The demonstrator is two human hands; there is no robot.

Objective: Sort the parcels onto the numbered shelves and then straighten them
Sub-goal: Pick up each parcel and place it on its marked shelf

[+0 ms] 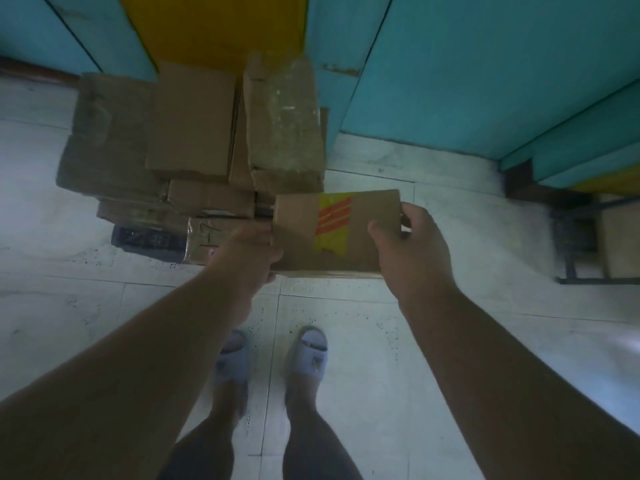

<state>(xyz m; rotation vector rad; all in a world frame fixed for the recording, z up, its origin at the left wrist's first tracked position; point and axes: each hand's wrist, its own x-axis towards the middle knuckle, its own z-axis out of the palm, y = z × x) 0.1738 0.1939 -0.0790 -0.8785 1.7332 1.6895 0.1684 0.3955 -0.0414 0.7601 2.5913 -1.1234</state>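
Two bare forearms reaching down over grey slippers [273, 355] and pale floor tiles [433, 341]. Between the hands, a small cardboard parcel [301, 233] with a yellow-and-red tape patch [334, 225], lifted just clear of the pile of parcels [194, 143] stacked on the floor against a teal wall. Left hand [254, 251] clamped on the parcel's left end, fingers curled under and mostly hidden. Right hand [412, 247] gripping the right end, thumb across the top face, fingers [410, 216] wrapped round the far edge. Beside it in the pile, another parcel with a handwritten number [207, 233]. No number legible on the held parcel; no shelf numbers in view. Probably best done by keeping both ends pinched, holding the parcel level and finding its number before picking a shelf.
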